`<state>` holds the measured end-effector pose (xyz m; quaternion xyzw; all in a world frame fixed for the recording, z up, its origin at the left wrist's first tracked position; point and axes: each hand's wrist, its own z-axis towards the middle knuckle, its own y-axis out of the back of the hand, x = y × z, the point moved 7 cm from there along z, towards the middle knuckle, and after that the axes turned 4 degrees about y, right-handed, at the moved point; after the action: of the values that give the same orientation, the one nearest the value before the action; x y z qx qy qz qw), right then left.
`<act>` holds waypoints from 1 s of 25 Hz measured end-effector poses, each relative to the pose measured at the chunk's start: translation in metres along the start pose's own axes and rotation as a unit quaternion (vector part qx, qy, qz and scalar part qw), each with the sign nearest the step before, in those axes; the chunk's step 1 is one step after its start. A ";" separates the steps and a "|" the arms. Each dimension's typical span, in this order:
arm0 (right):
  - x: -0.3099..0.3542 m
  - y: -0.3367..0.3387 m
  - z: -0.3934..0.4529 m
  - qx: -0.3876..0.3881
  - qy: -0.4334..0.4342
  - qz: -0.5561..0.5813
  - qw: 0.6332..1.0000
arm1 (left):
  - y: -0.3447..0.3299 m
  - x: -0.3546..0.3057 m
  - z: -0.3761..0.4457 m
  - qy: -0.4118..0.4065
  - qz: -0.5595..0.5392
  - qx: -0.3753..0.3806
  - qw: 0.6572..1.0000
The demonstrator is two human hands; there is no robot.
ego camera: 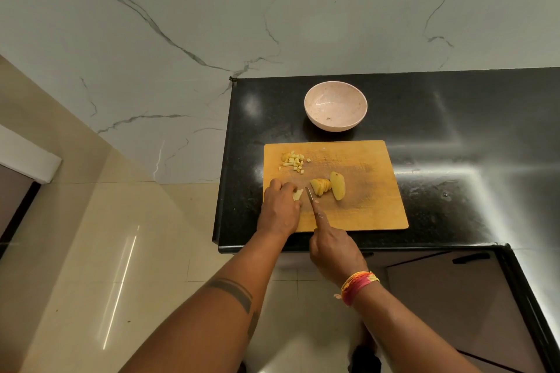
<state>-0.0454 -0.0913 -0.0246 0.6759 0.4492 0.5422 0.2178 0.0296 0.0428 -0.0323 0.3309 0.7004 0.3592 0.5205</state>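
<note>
Main risk: the knife (309, 193) blade sits just right of the left hand (281, 206), with only a small potato piece (298, 194) between them. The piece is short, so the fingertips are close to the edge, and a slip on a wet cut face could bring the blade onto a finger. Second risk: the piece is narrow and could roll or shoot out if the pinch is loose. Third: the cutting board (363, 212) lies close to the near edge of the counter (454, 130), so hard pressure at its near left corner might shift it. Left hand: fingers curled down over the piece, holding it at the board's near left. The fingertips are hidden, so I can't tell how far they are tucked. Right hand (335, 251): wrapped round the knife handle, index finger straight along the spine, tip pointing far. Can't tell if the blade touches the board. A sliced half (321, 186) and an uncut half (338, 190) lie just right of the blade. Diced bits (293, 160) are at the board's far left. The bowl (335, 106) is beyond the board, apart from it.
</note>
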 end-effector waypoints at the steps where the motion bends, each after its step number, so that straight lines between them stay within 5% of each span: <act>1: 0.000 0.000 0.001 -0.001 0.002 0.004 1.000 | 0.001 0.001 0.002 -0.016 0.002 0.008 1.000; 25: 0.019 -0.019 0.009 -0.001 0.004 -0.036 0.999 | 0.013 0.001 0.000 -0.030 0.021 0.028 0.999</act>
<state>-0.0440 -0.0639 -0.0320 0.6571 0.4737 0.5369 0.2358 0.0307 0.0505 -0.0217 0.3710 0.6872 0.3400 0.5239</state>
